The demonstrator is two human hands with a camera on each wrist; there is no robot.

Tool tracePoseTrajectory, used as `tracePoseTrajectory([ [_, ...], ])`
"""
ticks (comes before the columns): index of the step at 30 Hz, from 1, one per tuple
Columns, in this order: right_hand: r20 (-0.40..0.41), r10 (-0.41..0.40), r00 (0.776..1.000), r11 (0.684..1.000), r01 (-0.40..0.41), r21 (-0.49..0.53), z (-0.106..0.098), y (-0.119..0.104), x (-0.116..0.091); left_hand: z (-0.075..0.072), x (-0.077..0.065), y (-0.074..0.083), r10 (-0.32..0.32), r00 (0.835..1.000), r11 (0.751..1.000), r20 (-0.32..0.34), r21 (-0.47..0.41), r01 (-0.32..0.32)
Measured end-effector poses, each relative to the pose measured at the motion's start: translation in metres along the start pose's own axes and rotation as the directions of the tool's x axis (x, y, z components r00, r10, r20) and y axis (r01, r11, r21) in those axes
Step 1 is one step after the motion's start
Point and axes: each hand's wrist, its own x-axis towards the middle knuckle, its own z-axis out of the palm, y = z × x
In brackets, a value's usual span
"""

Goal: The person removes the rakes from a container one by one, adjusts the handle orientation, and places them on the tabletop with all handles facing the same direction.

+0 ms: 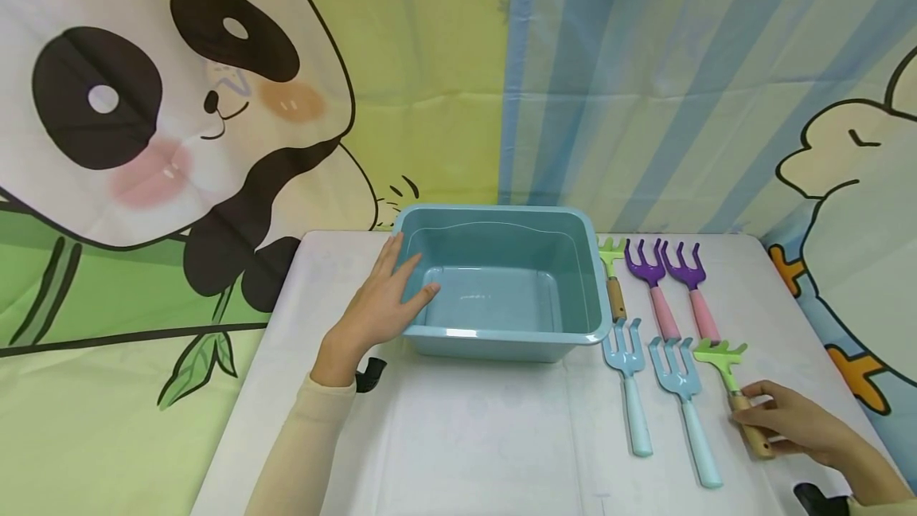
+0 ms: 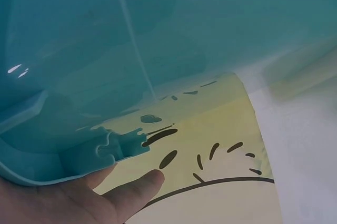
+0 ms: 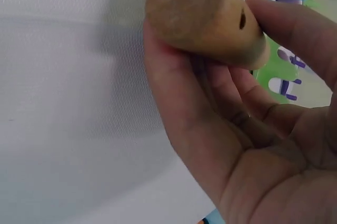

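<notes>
My left hand rests on the left rim of a blue-grey plastic basin, fingers spread and fairly straight. In the left wrist view, a finger of the left hand shows beside the basin wall. At the front right, my right hand pinches the wooden handle of a green hand rake. The right wrist view shows the handle end between thumb and fingers of the right hand. Two light-blue hand forks lie just left of it.
Behind lie two purple hand forks with pink handles. Another green hand rake with a wooden handle lies against the basin's right side. All stand on a white table, backed by a printed cloth.
</notes>
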Motion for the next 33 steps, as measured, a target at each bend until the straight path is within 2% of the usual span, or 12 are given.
tracePoseTrajectory([
  [8, -0.088, -0.014, 0.996, 0.990, 0.002, -0.143, 0.004, -0.004, 0.003, 0.000, 0.001, 0.001, 0.007, 1.000, 1.000, -0.005, 0.003, -0.007],
  [16, -0.117, -0.010, 0.993, 0.985, -0.010, -0.175, 0.005, -0.010, 0.002, 0.001, 0.002, -0.001, 0.008, 1.000, 1.000, -0.010, 0.008, -0.008],
  [19, -0.133, -0.043, 0.990, 0.979, 0.015, -0.202, 0.004, -0.015, 0.001, -0.001, 0.002, -0.002, 0.005, 1.000, 1.000, -0.026, 0.012, -0.005],
  [27, -0.167, -0.077, 0.983, 0.974, 0.038, -0.222, 0.006, -0.030, -0.002, -0.004, -0.002, -0.002, 0.011, 0.993, 0.999, -0.114, 0.047, -0.006],
  [30, -0.180, -0.127, 0.975, 0.970, 0.084, -0.228, 0.009, -0.037, -0.005, -0.007, -0.005, 0.001, 0.028, 0.984, 0.998, -0.177, 0.058, -0.018],
  [33, -0.207, -0.204, 0.957, 0.956, 0.149, -0.252, 0.013, -0.047, -0.008, -0.010, -0.010, 0.006, 0.042, 0.968, 0.998, -0.246, 0.050, -0.030],
])
